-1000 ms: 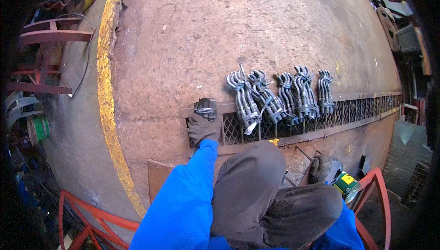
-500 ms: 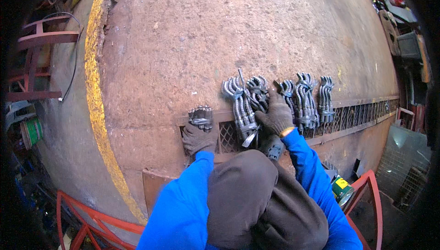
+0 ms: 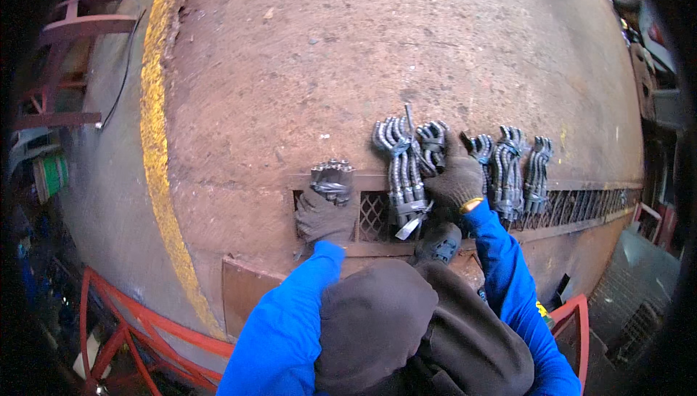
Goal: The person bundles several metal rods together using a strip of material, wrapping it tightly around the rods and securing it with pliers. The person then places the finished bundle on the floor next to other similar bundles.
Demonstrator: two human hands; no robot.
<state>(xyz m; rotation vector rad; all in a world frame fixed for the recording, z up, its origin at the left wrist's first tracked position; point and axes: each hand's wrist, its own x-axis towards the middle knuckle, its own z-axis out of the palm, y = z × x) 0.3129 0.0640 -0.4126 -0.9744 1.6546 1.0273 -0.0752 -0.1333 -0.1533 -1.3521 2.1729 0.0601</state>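
The person crouched on a rusty steel floor point(image 3: 312, 55), both hands in dark work gloves and blue sleeves. The left hand point(image 3: 324, 211) rested at the left end of a long mesh grating point(image 3: 581, 207) set into the floor, its fingers point(image 3: 332, 177) curled over the top edge of the grating frame; whether they gripped anything besides that edge could not be told. The right hand point(image 3: 456, 180) lay on a bundle of grey metal hooks point(image 3: 433, 140), fingers bent around it in a loose clasp. Just to its left lay another hook bundle point(image 3: 401, 171) with a pale tag at its lower end, lying across the grating. To the right of the hand, two more bundles point(image 3: 508, 167) and point(image 3: 539, 164) lay side by side along the same upper edge. A yellow painted stripe point(image 3: 156, 120) ran along the floor's left edge, with a red railing point(image 3: 123, 323) beyond it.
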